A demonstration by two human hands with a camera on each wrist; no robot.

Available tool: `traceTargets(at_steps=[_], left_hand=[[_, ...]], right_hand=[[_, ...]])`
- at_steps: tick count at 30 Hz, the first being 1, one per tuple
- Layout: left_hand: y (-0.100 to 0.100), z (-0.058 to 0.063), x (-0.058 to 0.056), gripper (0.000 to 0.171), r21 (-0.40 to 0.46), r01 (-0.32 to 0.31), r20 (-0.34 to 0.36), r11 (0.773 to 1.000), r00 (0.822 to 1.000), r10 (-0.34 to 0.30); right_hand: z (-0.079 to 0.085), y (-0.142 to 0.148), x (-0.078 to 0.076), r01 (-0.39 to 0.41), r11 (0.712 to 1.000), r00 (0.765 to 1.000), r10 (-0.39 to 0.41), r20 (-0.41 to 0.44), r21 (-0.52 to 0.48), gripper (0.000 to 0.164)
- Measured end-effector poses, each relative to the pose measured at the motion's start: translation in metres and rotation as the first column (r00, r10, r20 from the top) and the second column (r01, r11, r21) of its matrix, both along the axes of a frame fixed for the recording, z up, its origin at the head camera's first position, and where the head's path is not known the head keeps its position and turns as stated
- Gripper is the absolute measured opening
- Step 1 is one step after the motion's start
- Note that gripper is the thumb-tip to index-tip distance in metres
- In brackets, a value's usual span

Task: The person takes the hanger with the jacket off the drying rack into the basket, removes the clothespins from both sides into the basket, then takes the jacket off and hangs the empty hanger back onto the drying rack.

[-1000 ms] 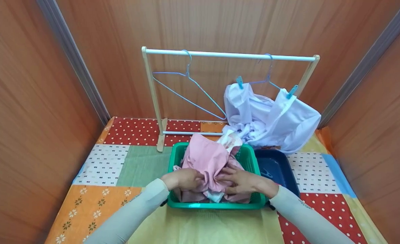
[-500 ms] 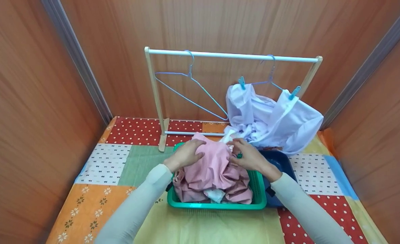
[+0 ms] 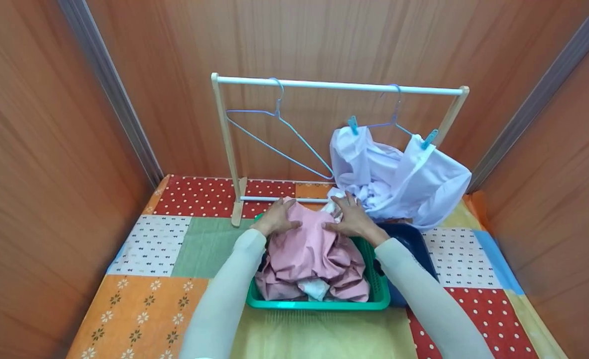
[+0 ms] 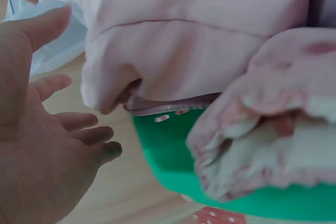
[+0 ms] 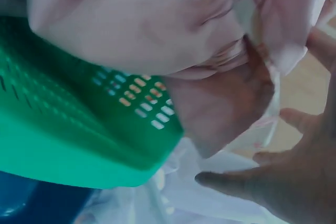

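A pink garment [image 3: 304, 249] lies heaped in the green basket [image 3: 319, 304], with its far end raised above the rim. My left hand [image 3: 276, 218] is at the left of that far end, and the left wrist view shows its fingers [image 4: 79, 121] spread beside the cloth. On the other side is my right hand [image 3: 352, 219], fingers extended and thumb close to the pink fabric. In the left wrist view, a gathered, patterned edge [image 4: 262, 150] of cloth bulges over the basket side. A white piece of cloth [image 3: 314, 288] pokes out at the front.
Behind the basket stands a rack [image 3: 339, 86] with a bare hanger [image 3: 279, 144] on its left. At right, a white garment [image 3: 399, 174] hangs by blue clothespins [image 3: 430, 139]. A dark blue tray [image 3: 409, 239] sits right of the basket. Wooden panels enclose the patchwork-covered surface.
Both hands have left the near folds of the pink garment and moved away from me to its far end. The garment's front folds now lie spread out and uncovered.
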State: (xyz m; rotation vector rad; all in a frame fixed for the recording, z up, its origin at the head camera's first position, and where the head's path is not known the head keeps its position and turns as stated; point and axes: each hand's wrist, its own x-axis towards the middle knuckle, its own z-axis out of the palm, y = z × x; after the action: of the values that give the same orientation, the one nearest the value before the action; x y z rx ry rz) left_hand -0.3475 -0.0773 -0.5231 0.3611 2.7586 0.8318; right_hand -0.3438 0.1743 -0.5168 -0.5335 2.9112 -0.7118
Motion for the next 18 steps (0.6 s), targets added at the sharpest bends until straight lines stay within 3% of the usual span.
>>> traceTargets(at_steps=[4,6,12,18], left_hand=[[0.001,-0.014,-0.005,0.081,0.017,-0.009,0.021,1.000,1.000,0.009],[0.002,-0.020,-0.008,0.078,0.023,0.004,-0.005,1.000,1.000,-0.004],[0.005,-0.022,-0.012,0.053,0.038,0.074,-0.126,0.997,0.990,-0.068],[0.003,-0.011,-0.006,0.042,0.046,0.197,-0.276,0.979,0.945,-0.177]], right_hand=[[-0.011,-0.001,-0.006,-0.002,1.000,0.996,0.003,0.085,-0.012,0.090],[-0.017,-0.002,-0.008,-0.016,1.000,0.997,0.018,0.074,-0.027,0.086],[-0.027,-0.006,-0.007,-0.139,0.987,0.988,0.133,-0.079,-0.077,0.049],[-0.025,-0.005,-0.001,-0.227,0.965,0.954,0.193,-0.228,-0.134,0.038]])
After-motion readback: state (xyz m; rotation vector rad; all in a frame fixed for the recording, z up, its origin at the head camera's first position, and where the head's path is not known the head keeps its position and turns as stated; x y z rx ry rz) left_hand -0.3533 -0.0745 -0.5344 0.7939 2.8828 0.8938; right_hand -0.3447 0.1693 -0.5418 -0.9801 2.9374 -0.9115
